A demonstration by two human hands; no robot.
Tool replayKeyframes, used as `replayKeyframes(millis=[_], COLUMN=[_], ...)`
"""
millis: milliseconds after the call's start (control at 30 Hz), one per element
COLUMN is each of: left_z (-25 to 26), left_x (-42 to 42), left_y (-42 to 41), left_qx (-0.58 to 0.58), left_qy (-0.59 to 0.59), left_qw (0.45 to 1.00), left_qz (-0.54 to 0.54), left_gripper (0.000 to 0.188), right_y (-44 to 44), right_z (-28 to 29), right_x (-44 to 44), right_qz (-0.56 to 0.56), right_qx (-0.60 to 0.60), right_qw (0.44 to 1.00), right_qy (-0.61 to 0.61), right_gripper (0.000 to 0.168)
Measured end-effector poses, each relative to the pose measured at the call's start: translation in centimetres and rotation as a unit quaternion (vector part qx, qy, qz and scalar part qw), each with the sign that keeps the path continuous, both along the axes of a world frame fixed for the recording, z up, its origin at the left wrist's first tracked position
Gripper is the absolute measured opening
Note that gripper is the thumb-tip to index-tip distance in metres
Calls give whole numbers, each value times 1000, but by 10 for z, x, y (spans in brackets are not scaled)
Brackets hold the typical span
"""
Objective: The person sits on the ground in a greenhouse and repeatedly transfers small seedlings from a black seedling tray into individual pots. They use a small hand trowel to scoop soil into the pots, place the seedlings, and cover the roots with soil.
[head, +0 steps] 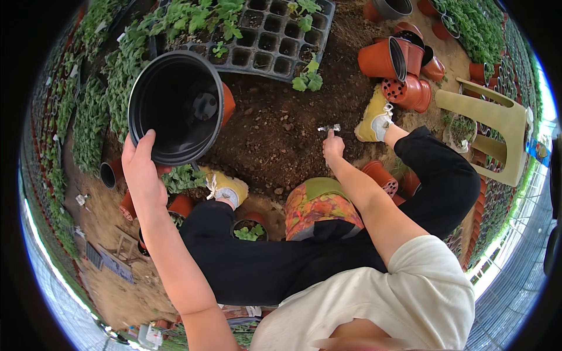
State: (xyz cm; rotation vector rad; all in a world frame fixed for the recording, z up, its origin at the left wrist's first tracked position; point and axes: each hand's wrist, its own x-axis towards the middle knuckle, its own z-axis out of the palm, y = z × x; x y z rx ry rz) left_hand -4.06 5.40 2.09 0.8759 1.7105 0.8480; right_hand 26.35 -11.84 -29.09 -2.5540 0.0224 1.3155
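My left hand (145, 169) grips the rim of a plastic plant pot (171, 101), thumb on the inside. The pot is black inside, orange-brown outside, and tilted so its mouth faces me; no soil shows in it. At the dark soil heap (263, 131), my right hand (333, 148) is closed around a small metal hand tool (329, 128), its index finger along the shaft. The tool's working end is too small to make out. Beyond the heap lies a black seedling tray (263, 41), with many bare cells and some leafy green seedlings (308, 79).
Several orange-brown pots (408, 57) lie stacked and tipped over at the upper right, beside my yellow shoe (371, 116). A greenish plastic stool (505, 127) lies on its side at the right. A potted seedling (249, 232) stands by my left leg. Rows of plants (88, 127) line the left.
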Motion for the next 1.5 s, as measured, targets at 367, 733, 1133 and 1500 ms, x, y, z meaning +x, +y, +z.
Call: replayKeyframes(millis=[367, 733, 1133, 1500], left_z=[-4, -28, -127, -98], left_x=[16, 21, 17, 56], left_y=[-12, -38, -47, -60], left_qx=[-22, -91, -24, -94], left_qy=[43, 64, 112, -87], left_qw=[998, 982, 963, 963], left_qz=[-29, -156, -245, -237], left_gripper=[20, 30, 48, 48], right_y=[49, 17, -5, 54], right_z=[-10, 16, 152, 292], right_x=[28, 48, 56, -40], right_qz=[71, 42, 170, 604], right_qx=[-58, 159, 225, 102], right_qw=[995, 986, 959, 787], right_qy=[-26, -19, 27, -75], right_gripper=[46, 34, 31, 31])
